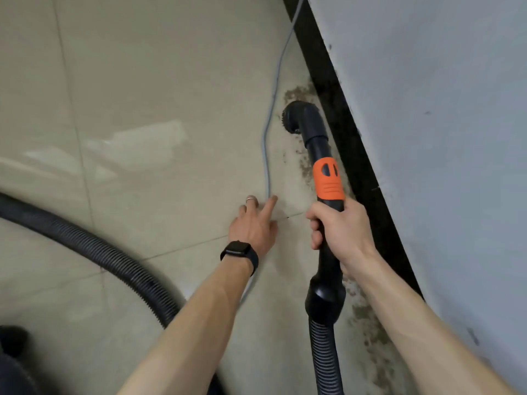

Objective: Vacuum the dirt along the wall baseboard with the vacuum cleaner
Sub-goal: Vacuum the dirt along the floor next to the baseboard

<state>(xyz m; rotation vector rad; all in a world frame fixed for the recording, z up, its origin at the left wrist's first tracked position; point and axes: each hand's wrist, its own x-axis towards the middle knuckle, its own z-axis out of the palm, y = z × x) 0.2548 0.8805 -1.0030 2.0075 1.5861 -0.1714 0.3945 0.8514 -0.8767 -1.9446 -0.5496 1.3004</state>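
Grips vacuum wand in right hand, fingers curled round, nozzle toward 12 o'clock; extends left hand, fingers spread, to cable.

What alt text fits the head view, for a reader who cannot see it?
The right hand grips a black vacuum wand with an orange collar, its round brush nozzle over dirt beside the baseboard. The left hand, fingers straight, reaches to a thin grey cable on the tiled floor; a ribbed hose curves at the left.

The vacuum wand lies just left of the baseboard (dirt along its foot), the cable further left, the hose farthest left.
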